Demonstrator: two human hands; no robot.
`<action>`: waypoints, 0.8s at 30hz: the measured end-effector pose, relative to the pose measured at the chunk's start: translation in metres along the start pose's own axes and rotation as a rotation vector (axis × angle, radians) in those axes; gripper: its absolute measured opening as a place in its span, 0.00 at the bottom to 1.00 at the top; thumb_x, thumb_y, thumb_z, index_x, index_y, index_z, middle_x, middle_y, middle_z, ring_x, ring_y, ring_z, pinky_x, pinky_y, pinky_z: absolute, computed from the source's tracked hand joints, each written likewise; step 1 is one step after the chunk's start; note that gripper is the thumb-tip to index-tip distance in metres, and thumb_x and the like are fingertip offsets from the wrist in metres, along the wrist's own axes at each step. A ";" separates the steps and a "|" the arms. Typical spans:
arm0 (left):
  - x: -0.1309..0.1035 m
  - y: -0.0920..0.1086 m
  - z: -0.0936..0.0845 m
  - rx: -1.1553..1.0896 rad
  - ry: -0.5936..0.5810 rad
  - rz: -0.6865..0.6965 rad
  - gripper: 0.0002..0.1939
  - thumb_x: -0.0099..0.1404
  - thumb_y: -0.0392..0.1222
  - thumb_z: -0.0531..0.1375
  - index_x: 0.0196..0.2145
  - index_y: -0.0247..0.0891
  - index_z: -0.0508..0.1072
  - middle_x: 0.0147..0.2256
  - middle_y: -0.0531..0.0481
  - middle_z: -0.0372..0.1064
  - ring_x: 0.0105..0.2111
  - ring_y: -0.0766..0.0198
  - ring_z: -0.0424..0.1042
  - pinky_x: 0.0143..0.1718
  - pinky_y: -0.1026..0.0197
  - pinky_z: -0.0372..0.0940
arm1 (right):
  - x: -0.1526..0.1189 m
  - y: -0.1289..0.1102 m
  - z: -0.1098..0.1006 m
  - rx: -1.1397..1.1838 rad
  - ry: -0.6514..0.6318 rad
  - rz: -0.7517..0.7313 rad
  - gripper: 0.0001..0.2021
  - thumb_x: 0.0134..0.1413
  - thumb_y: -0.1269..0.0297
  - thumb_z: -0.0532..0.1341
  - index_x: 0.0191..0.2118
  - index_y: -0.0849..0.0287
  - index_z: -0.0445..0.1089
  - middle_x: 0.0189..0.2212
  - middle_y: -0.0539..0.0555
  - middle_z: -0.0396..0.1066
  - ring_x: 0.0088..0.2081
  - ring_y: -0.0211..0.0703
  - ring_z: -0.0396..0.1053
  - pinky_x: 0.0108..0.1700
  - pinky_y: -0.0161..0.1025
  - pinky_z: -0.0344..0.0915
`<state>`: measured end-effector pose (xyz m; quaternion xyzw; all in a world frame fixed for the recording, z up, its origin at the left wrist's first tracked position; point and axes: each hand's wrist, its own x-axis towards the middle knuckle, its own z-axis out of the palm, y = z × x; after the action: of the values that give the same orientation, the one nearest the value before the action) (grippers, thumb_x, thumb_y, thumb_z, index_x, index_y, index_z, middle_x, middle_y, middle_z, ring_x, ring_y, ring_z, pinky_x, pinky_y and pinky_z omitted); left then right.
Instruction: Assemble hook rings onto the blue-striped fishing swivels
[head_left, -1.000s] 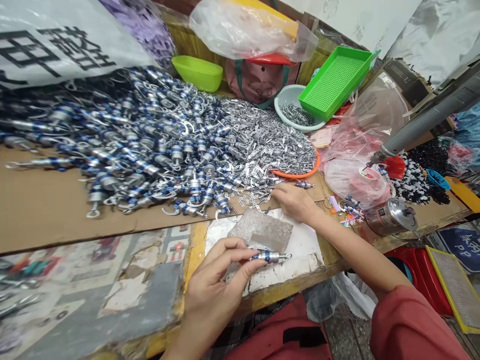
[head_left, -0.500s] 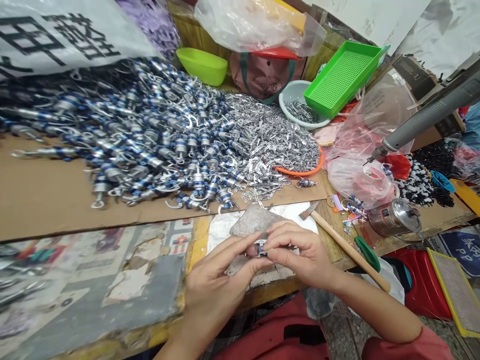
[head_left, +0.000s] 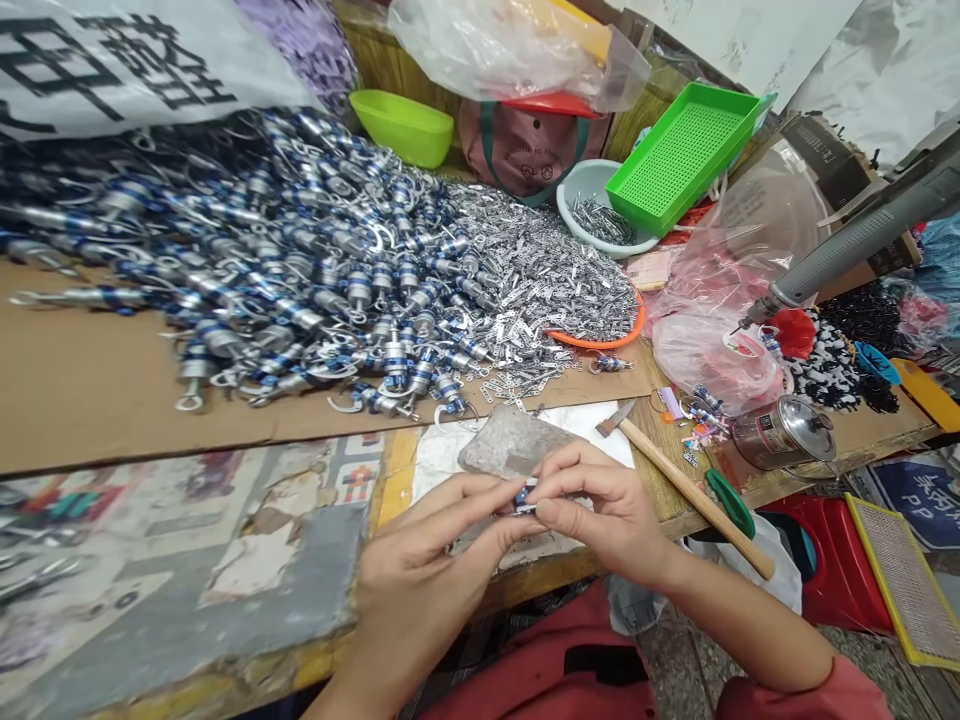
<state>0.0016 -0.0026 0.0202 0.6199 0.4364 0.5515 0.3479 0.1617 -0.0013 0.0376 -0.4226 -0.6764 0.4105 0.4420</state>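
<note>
Between the fingertips of both hands is a small blue and silver metal part (head_left: 521,497), mostly covered by the fingers. My left hand (head_left: 442,550) pinches it from the left, thumb below and forefinger above. From the right, my right hand (head_left: 596,505) grips it with thumb and bent fingers. Just beyond the hands lies a grey stone block (head_left: 506,440) on a white sheet (head_left: 431,465). To the right of the block rests a hammer (head_left: 686,480) with a long wooden handle. A large heap of blue and silver metal fittings (head_left: 300,270) spreads at the left and back.
Small flat metal links (head_left: 555,270) are heaped beside the fittings, partly in an orange-rimmed tray (head_left: 634,330). Behind stand a pale bowl of metal pins (head_left: 570,210) and a green basket (head_left: 682,155). A grey power screwdriver (head_left: 840,240) hangs at right, above a metal mug (head_left: 784,435).
The view has shifted slightly. Both hands stay together, and a little more of the blue part shows between the fingertips.
</note>
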 end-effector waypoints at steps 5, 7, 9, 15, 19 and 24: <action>0.000 -0.002 -0.003 -0.231 -0.062 -0.271 0.12 0.50 0.32 0.66 0.26 0.52 0.79 0.25 0.60 0.72 0.25 0.74 0.71 0.26 0.76 0.64 | -0.008 0.001 -0.007 -0.287 -0.023 -0.348 0.11 0.59 0.63 0.58 0.43 0.63 0.70 0.36 0.58 0.70 0.41 0.38 0.69 0.43 0.36 0.69; 0.001 -0.002 -0.005 -0.296 -0.089 -0.337 0.10 0.50 0.33 0.66 0.26 0.52 0.79 0.25 0.59 0.73 0.26 0.72 0.72 0.27 0.75 0.65 | -0.010 0.002 -0.013 -0.474 -0.051 -0.592 0.09 0.58 0.69 0.57 0.43 0.65 0.69 0.38 0.60 0.72 0.43 0.40 0.69 0.44 0.36 0.69; 0.004 -0.002 -0.008 -0.284 -0.124 -0.327 0.10 0.49 0.33 0.66 0.25 0.51 0.79 0.25 0.58 0.73 0.26 0.72 0.72 0.28 0.75 0.66 | -0.010 0.001 -0.019 -0.619 -0.107 -0.731 0.08 0.58 0.75 0.55 0.40 0.65 0.70 0.38 0.60 0.74 0.44 0.41 0.70 0.46 0.36 0.69; 0.011 0.002 -0.016 -0.117 -0.194 -0.170 0.09 0.49 0.31 0.66 0.23 0.47 0.79 0.27 0.56 0.72 0.30 0.71 0.73 0.33 0.75 0.65 | -0.006 -0.001 -0.024 -0.625 -0.143 -0.709 0.09 0.60 0.74 0.54 0.39 0.65 0.71 0.38 0.60 0.76 0.44 0.40 0.72 0.47 0.36 0.70; 0.006 0.004 -0.012 -0.219 -0.219 -0.258 0.08 0.52 0.31 0.64 0.24 0.45 0.78 0.30 0.55 0.75 0.34 0.67 0.75 0.37 0.71 0.68 | -0.009 0.003 -0.018 -0.447 -0.070 -0.523 0.09 0.59 0.75 0.55 0.38 0.62 0.73 0.38 0.59 0.76 0.41 0.36 0.73 0.42 0.30 0.71; -0.012 0.007 -0.001 -0.366 -0.071 -0.491 0.13 0.51 0.33 0.66 0.34 0.47 0.79 0.33 0.56 0.79 0.33 0.67 0.77 0.36 0.72 0.71 | -0.016 0.002 -0.012 -0.349 -0.001 -0.400 0.06 0.54 0.73 0.61 0.37 0.61 0.74 0.33 0.58 0.77 0.37 0.37 0.75 0.39 0.30 0.72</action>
<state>0.0020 -0.0162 0.0222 0.4420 0.4542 0.4985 0.5914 0.1773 -0.0131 0.0353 -0.3501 -0.8072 0.1922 0.4347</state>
